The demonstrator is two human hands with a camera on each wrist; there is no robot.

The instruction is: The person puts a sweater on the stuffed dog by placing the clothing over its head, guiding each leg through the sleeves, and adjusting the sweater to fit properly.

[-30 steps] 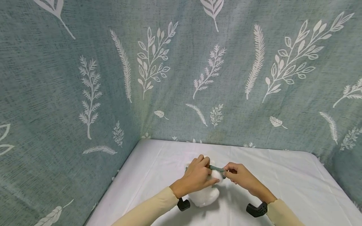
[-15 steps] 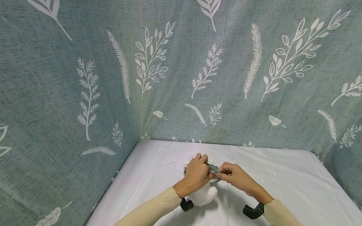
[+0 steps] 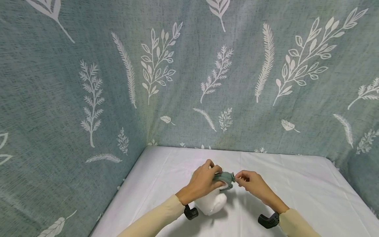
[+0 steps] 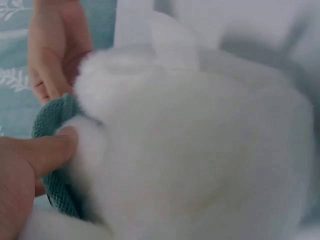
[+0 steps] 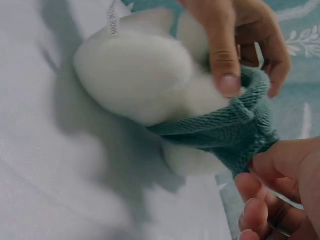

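Observation:
A white plush toy (image 3: 211, 201) sits on the white cloth, with a teal knitted garment (image 3: 225, 178) drawn partly over its upper end. My left hand (image 3: 203, 180) grips the toy and the knit together; its thumb (image 4: 60, 147) presses the white plush by the rolled rim. From the right, my right hand (image 3: 251, 185) pinches the gathered outer end of the knitted garment (image 5: 235, 127) between thumb and finger. The right wrist view shows the rim running slantwise across the plush toy (image 5: 135, 75). The toy's face is hidden.
A white cloth (image 3: 296, 184) covers the flat surface beneath. Teal curtains (image 3: 183, 82) with white leaf patterns stand behind and at the sides. On the toy is a white sewn label (image 5: 113, 22) with print.
The knitted garment, a narrow band earlier, now spreads wider over the toy's upper end. My right hand moved left, then slightly back right, pulling the knit's end outward. My left hand shifted its grip slightly.

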